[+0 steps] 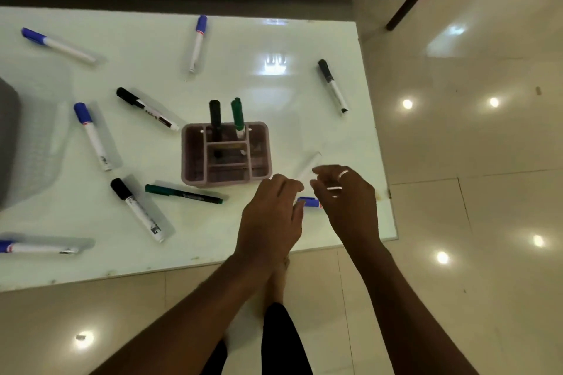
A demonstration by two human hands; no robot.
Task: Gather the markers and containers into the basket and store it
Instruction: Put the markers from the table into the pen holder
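A pink divided basket (226,176) stands mid-table with a black marker (215,114) and a green marker (237,114) upright in its back compartments. Several markers lie scattered on the white table (274,119). Among them are a thin green pen (182,193), a black-capped marker (137,208), and another black-capped one (332,85) at the far right. A blue-capped marker (310,201) lies between my hands, mostly hidden. My left hand (271,216) hovers beside it with fingers apart. My right hand (347,198), wearing rings, is open just right of it.
A grey mesh container (9,143) sits at the table's left edge. More blue-capped markers lie at the left (91,135), far left back (58,45), back middle (198,42) and front left (36,247). A dark-red sofa with a leg (402,12) stands behind. My feet are under the front edge.
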